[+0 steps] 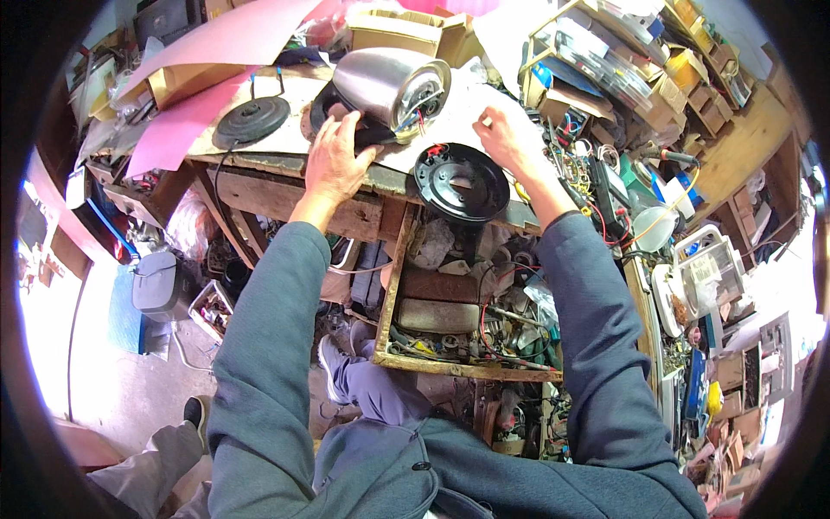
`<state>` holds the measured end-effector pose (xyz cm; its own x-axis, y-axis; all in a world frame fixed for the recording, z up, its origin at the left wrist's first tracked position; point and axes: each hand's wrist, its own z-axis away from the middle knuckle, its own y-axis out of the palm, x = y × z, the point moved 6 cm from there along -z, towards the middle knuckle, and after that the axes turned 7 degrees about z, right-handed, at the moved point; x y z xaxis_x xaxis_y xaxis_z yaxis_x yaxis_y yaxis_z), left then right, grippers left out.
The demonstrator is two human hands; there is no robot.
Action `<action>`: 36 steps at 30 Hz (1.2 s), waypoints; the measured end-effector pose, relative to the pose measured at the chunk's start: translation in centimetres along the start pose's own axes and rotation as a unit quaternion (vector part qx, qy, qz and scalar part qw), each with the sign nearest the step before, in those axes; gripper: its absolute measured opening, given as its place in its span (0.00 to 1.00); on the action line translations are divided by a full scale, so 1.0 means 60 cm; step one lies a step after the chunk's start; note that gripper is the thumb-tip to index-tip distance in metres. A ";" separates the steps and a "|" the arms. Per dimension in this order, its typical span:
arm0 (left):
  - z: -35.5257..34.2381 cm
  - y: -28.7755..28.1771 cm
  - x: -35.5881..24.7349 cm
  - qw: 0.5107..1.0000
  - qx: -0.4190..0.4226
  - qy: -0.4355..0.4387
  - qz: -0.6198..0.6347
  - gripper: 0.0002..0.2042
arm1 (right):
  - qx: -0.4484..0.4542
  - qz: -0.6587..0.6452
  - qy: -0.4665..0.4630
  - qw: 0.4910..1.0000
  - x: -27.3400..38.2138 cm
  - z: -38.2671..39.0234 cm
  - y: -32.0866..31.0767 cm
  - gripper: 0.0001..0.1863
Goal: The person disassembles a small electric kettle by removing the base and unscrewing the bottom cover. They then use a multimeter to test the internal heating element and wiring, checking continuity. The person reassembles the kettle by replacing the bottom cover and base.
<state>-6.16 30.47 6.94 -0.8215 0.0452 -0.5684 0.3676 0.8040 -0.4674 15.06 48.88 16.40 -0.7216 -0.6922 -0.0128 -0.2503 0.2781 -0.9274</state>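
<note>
A steel electric kettle [372, 82] lies on its side on the worktable, its underside turned toward the right with wires and parts exposed. My left hand [339, 160] is at its black handle side, fingers spread apart; whether they press on it is hard to tell. To the right of the kettle, my right hand [508, 130] is closed, fingers curled together; anything inside them is hidden. Between the two hands, a round black plastic kettle bottom cover [462, 183] sits at the table edge, with a red part on its rim. A black round power base [252, 119] with a cord lies at the left.
Below the table edge an open wooden drawer [467, 372] holds tools, wires and small parts. Wires and tools [596, 186] crowd the right side. Cardboard boxes [398, 33] stand at the back. Pink sheets [186, 130] lie at the left. Another person's leg [160, 454] shows at lower left.
</note>
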 end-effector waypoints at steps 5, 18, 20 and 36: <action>-0.005 0.009 -0.014 1.000 0.001 0.004 0.009 0.32 | -0.035 -0.246 -0.028 0.968 0.044 -0.055 0.050 0.29; 0.001 -0.001 -0.015 0.998 -0.023 0.030 -0.040 0.31 | -0.044 -0.273 0.012 0.961 0.076 -0.032 0.023 0.33; 0.003 -0.002 -0.016 0.997 -0.033 0.040 -0.051 0.31 | -0.050 -0.219 0.036 0.974 0.076 -0.010 -0.005 0.32; -0.002 0.004 -0.010 1.000 -0.003 0.002 0.007 0.31 | -0.012 -0.780 0.083 0.620 0.004 -0.001 0.079 0.24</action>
<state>-5.64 30.70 7.24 -0.8181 0.0590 -0.5720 0.3766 0.8067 -0.4555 13.67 50.07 12.01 0.3552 -0.0532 0.9333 -0.7351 -0.6327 0.2437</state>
